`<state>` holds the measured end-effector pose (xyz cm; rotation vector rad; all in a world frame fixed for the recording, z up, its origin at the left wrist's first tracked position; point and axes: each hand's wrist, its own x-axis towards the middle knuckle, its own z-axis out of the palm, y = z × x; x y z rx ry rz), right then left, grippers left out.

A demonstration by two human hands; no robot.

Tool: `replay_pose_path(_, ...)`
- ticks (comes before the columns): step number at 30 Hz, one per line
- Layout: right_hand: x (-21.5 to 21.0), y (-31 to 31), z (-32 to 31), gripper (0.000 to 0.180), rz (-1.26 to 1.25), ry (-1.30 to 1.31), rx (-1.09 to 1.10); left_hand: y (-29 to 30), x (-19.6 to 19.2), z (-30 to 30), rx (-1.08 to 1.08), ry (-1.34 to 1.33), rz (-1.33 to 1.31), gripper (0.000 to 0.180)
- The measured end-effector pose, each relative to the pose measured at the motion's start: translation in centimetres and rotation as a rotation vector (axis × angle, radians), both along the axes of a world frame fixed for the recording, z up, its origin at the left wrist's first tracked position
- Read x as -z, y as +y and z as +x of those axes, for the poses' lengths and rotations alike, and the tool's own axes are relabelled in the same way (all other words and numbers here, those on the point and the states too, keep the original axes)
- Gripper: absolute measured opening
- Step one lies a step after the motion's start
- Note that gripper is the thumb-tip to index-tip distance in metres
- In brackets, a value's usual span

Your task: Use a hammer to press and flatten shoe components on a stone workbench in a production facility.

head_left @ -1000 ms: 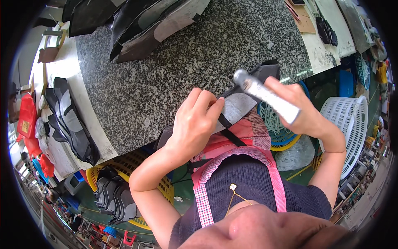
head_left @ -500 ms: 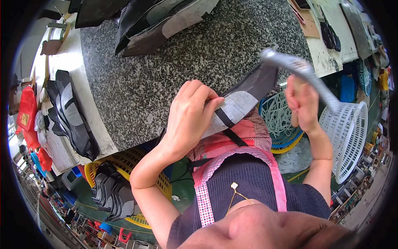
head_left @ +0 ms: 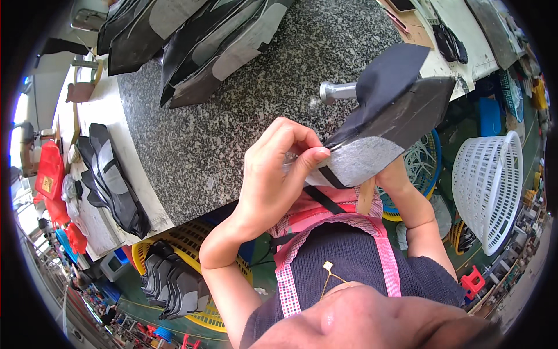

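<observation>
A black shoe-upper-like piece [head_left: 401,110] with a pale grey patch is raised over the granite slab's near right edge, its flaps fanned apart. My left hand [head_left: 279,168] pinches its left edge between thumb and fingers, by a short black strip. My right hand [head_left: 395,176] is at the underside of the piece, its fingers mostly hidden. It grips a hammer [head_left: 340,92], whose metal head juts out beyond the piece's far left side while the wooden handle's end shows below the grey patch. Whether the right fingers also touch the piece I cannot tell.
Similar black pieces [head_left: 186,52] lie piled on the granite slab [head_left: 168,145] at far left. More [head_left: 113,180] lie on the white side table. Below are a yellow basket [head_left: 221,314] of stacked pieces, a tub [head_left: 436,154] of white strips and a white basket [head_left: 488,192].
The right hand with the hammer has come down from the right and gone under the piece. The piece has been lifted and its far end has fanned open. The left hand keeps its pinch.
</observation>
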<state>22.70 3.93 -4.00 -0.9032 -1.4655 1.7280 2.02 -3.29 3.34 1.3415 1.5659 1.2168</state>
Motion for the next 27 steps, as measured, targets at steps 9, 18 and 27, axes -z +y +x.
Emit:
replay_pose_path(9, -2.0, -1.0, -2.0, 0.03, -0.018, 0.028, 0.195, 1.0, 1.3, 1.3, -0.106, 0.251, 0.045, 0.016)
replay_pose_path(18, 0.2, -3.1, -0.1, 0.035, -0.032, 0.011, 0.305, 1.5, 4.0, 2.9, -0.04, 0.337, 0.131, 0.014)
replay_pose_path(27, 0.8, -3.9, -0.3, 0.036, -0.031, -0.001, 0.339, 1.3, 4.2, 3.6, -0.065, 0.459, 0.189, 0.015)
